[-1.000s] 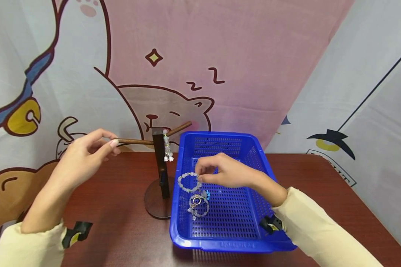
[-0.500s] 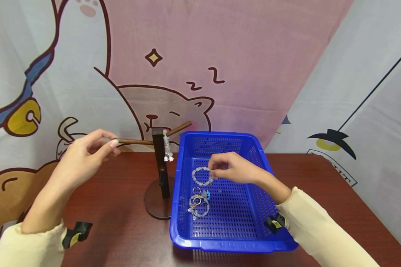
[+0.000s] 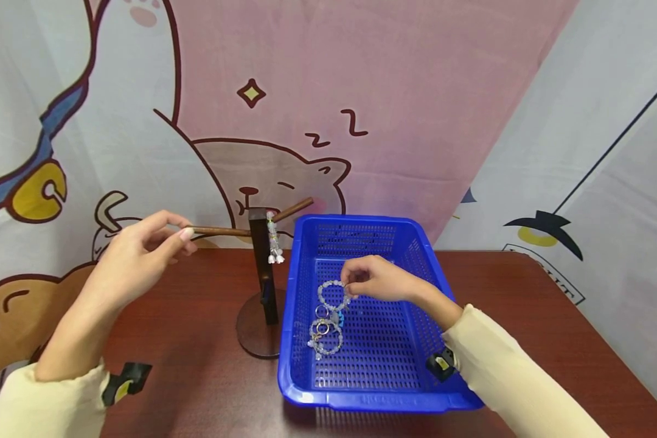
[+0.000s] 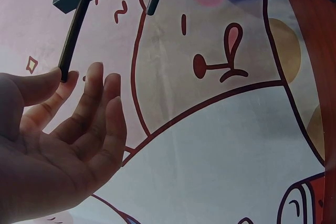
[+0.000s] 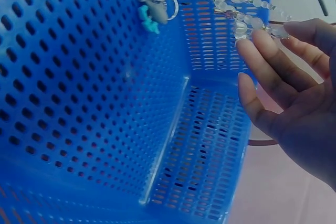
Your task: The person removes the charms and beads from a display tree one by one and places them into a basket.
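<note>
My left hand (image 3: 137, 261) pinches the tip of a wooden peg (image 3: 221, 232) on the left side of a dark display stand (image 3: 263, 267). In the left wrist view, thumb and forefinger meet at the peg's end (image 4: 75, 38). Over the basket, my right hand (image 3: 380, 278) pinches a clear beaded bracelet (image 3: 322, 296), which hangs as a loop from thumb and fingers. Below it in the blue basket (image 3: 405, 404) lie another beaded bracelet (image 3: 339, 344), small rings (image 3: 322, 329) and a blue-and-grey piece (image 3: 340, 317). A beaded strand with white flower ends (image 3: 274, 243) hangs by the stand's right peg (image 3: 295, 209).
The stand's round base (image 3: 254, 331) sits on the reddish-brown table (image 3: 197, 371), close against the basket's left wall. Behind the table hangs a cartoon-printed cloth (image 3: 405, 109). A short lower peg (image 3: 265, 292) projects from the post.
My right hand has moved right with the bracelet, away from the stand, then sunk slightly over the basket. The left hand has stayed at the peg tip.
</note>
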A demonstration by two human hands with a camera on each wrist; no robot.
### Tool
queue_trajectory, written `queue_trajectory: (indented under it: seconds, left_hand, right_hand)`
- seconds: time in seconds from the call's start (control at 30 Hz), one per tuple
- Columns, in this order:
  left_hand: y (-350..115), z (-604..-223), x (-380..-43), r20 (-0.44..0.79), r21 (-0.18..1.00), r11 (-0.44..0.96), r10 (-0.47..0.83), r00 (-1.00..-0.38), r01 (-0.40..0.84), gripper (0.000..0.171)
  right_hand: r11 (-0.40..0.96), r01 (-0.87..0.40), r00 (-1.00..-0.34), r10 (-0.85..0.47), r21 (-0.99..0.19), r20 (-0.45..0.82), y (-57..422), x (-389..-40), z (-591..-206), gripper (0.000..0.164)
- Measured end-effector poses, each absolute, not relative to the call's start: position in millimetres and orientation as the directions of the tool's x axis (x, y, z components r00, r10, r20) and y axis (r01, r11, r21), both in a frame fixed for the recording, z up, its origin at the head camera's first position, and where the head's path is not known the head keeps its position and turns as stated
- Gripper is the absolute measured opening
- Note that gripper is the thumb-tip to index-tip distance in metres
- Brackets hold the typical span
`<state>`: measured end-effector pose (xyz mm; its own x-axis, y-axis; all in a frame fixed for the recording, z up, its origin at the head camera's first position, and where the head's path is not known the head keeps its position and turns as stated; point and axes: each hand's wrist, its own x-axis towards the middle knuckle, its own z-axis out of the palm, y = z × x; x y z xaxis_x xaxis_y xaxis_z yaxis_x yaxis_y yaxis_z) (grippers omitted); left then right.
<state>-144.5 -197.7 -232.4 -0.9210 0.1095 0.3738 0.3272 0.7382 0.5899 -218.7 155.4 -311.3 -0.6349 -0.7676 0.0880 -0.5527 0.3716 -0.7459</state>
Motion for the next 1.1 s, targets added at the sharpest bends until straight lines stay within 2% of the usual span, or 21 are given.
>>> queue_trajectory:
  seconds: [0.47, 0.7, 1.1]
  left_hand:
    - [-198, -231, -144, 0.361, 0.596, 0.738, 0.104, -0.927, 0.315, 0.019]
    - [-197, -231, -144, 0.355, 0.601, 0.735, 0.106, -0.929, 0.314, 0.020]
    - [-197, -231, -144, 0.370, 0.601, 0.728, 0.111, -0.922, 0.329, 0.018]
  right_hand:
    - [0.419, -0.537, -0.652, -0.757, -0.732, 0.046, 156, -220, -320, 0.006]
    - [0.440, -0.522, -0.675, -0.736, -0.730, 0.039, 154, -217, -310, 0.007]
    - [0.454, -0.604, -0.654, -0.752, -0.655, 0.082, 144, -212, -282, 0.010]
